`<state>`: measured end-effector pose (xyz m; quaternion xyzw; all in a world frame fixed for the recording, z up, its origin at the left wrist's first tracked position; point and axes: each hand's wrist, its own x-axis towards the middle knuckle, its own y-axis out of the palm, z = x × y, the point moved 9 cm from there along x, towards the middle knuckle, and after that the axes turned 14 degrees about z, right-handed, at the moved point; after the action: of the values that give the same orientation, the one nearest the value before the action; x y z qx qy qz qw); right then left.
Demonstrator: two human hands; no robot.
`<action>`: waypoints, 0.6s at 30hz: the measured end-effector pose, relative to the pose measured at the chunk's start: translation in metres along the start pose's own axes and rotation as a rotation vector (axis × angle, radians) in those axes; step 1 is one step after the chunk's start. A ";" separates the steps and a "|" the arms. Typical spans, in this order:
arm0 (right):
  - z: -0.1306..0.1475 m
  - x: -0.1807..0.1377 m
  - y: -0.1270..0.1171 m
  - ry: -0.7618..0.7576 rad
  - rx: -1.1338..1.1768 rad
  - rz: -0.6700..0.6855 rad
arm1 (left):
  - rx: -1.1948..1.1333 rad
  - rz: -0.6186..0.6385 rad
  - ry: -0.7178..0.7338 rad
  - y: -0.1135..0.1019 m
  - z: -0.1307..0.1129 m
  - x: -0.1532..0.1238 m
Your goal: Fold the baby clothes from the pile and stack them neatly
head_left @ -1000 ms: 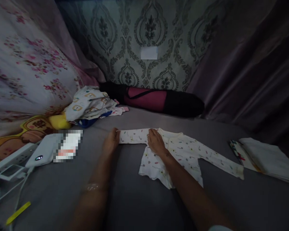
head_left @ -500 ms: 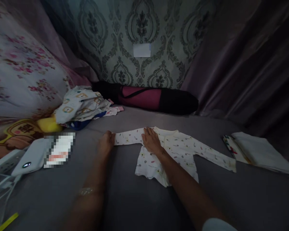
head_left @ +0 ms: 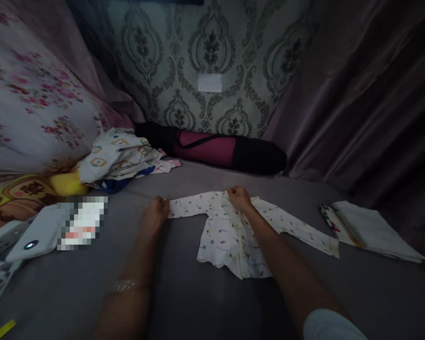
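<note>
A small white baby shirt (head_left: 226,236) with coloured specks lies spread flat on the grey bed (head_left: 184,302), sleeves out to both sides. My left hand (head_left: 156,212) is closed on the cuff of the shirt's left sleeve. My right hand (head_left: 239,196) is closed in a pinch on the shirt's neckline at its far edge, with my forearm lying across the right half of the shirt.
A heap of printed baby clothes (head_left: 118,156) lies at the back left beside a floral pillow (head_left: 31,108). A maroon and black rolled bag (head_left: 219,151) lies along the wall. Folded white cloths (head_left: 370,229) sit at right. A white power bank (head_left: 33,233) lies at left.
My right hand moved from lying flat on the shirt's left shoulder to pinching the neckline farther right. The left hand stays on the sleeve cuff. The view shifted slightly.
</note>
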<state>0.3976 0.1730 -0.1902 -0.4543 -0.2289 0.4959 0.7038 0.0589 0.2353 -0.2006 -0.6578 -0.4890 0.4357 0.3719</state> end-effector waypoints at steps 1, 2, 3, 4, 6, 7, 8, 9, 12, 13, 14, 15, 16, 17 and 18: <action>0.000 0.002 0.003 0.009 -0.001 -0.002 | 0.000 0.003 0.008 0.000 -0.001 0.000; 0.001 0.004 0.006 0.021 -0.002 -0.005 | -0.002 0.005 0.013 -0.001 -0.002 -0.001; 0.001 0.006 0.009 0.030 -0.003 -0.009 | -0.006 0.005 0.012 -0.002 -0.002 -0.001; 0.001 0.008 0.011 0.036 -0.004 -0.013 | -0.009 0.004 0.005 -0.002 -0.002 -0.002; 0.002 0.010 0.013 0.031 -0.007 -0.013 | -0.009 0.004 -0.003 -0.003 -0.002 -0.003; 0.002 0.010 0.014 0.022 -0.008 -0.012 | -0.008 0.006 -0.003 -0.003 -0.002 -0.003; 0.002 0.010 0.014 0.010 -0.008 -0.009 | -0.009 0.005 -0.001 -0.003 -0.002 -0.003; 0.002 0.009 0.014 -0.001 -0.007 -0.006 | -0.010 0.002 0.002 -0.002 -0.002 -0.003; 0.000 0.005 0.015 -0.033 -0.011 -0.019 | -0.016 -0.017 0.007 -0.002 0.000 -0.002; 0.000 0.004 0.015 -0.043 -0.017 -0.029 | -0.016 -0.024 0.005 -0.002 0.001 -0.002; 0.000 0.003 0.016 -0.050 -0.024 -0.042 | -0.017 -0.027 0.004 -0.001 0.001 -0.002; 0.001 0.003 0.016 -0.054 -0.033 -0.055 | -0.020 -0.028 0.001 -0.001 0.001 -0.002; 0.001 0.003 0.016 -0.055 -0.039 -0.065 | -0.024 -0.030 -0.002 -0.001 0.001 -0.001; 0.002 0.004 0.015 -0.060 -0.037 -0.064 | -0.030 -0.033 -0.004 0.000 0.002 -0.001; 0.002 0.006 0.015 -0.072 -0.026 -0.050 | -0.037 -0.037 -0.005 -0.001 0.002 -0.002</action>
<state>0.3906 0.1806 -0.2029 -0.4395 -0.2717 0.4912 0.7012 0.0565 0.2341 -0.2005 -0.6542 -0.5101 0.4213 0.3665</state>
